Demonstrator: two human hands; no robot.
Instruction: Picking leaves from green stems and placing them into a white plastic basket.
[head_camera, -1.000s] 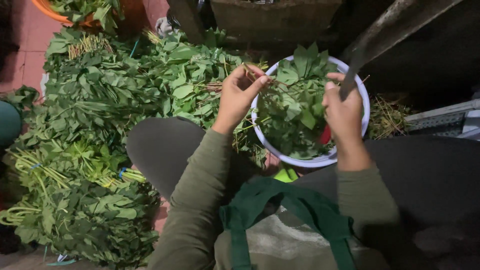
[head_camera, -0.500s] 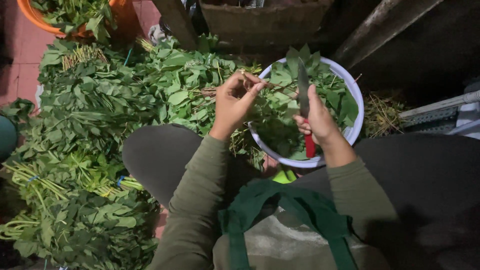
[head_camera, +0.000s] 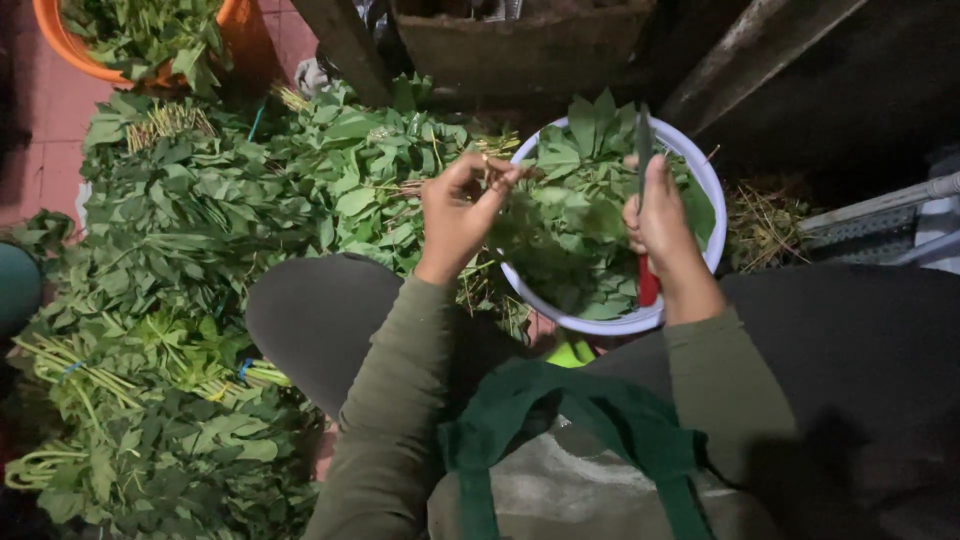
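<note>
Two hands working over a white bowl (head_camera: 712, 215) of green leaves, which sits on the floor between the knees. Left hand (head_camera: 462, 215) has its grip pinched narrow on a thin sprig (head_camera: 545, 205) at the stem end; the sprig's leaves hang over the bowl's left side. Right hand (head_camera: 662, 225) has its grip wrapped tight round a knife (head_camera: 643, 150) w/ red handle, blade pointing up and away, just beside the sprig.

Handling, my read: sprig is light, limp and soft; leaves bruise and tear easily, the stem is the only stiffish part. Best hold is on the stem near the cut end, as the left grip has it, not on the leaves. Knife is rigid and sharp, w/ the thumb riding close to the blade, so slip risk there.

Around: big heap of leafy bunches (head_camera: 170, 260) on the floor to the left, some tied w/ bands. Orange tub (head_camera: 70, 50) w/ more greens at top left. Green apron strap (head_camera: 560, 420) at the chest. Dry stalk scraps (head_camera: 765, 220) right of the bowl.
</note>
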